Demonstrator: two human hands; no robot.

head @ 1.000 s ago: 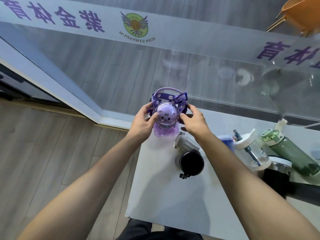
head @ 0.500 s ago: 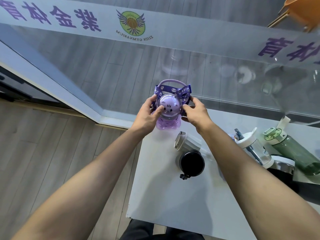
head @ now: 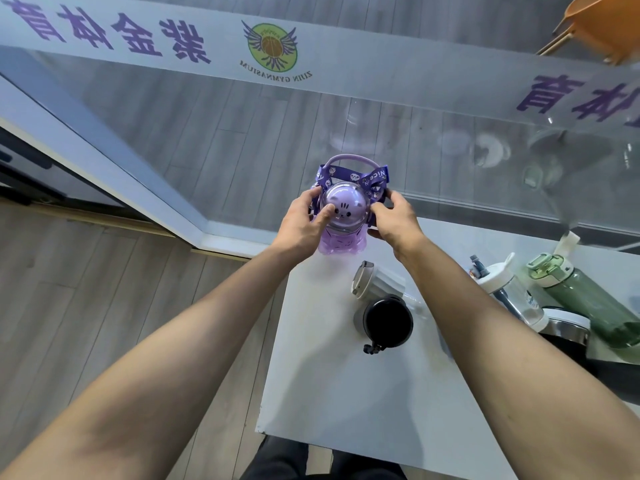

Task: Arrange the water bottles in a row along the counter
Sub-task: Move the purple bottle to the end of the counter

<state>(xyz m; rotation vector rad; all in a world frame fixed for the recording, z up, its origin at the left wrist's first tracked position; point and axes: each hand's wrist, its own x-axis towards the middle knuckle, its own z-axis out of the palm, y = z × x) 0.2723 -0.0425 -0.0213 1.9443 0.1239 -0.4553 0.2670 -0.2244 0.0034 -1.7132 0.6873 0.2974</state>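
A purple bottle [head: 343, 216] with a cat-face dome lid, a handle and a printed strap stands at the far left corner of the white counter [head: 332, 393]. My left hand [head: 301, 225] grips its left side with the thumb on the dome. My right hand [head: 393, 220] holds its right side by the strap. Just behind my right forearm stand a grey tumbler [head: 375, 282] and a black-lidded cup [head: 386, 322]. Farther right are a clear bottle with a white lid [head: 509, 289], a green bottle [head: 588, 299] and a black, chrome-rimmed bottle [head: 564, 329].
A glass wall [head: 433, 150] with purple lettering runs close behind the counter's far edge. Wooden floor lies beyond the counter's left edge. An orange chair [head: 599, 26] shows at the top right. My dark trousers show below the near edge.
The purple bottle, held in both hands, has shifted slightly away from me toward the far left corner. The other bottles have not moved.
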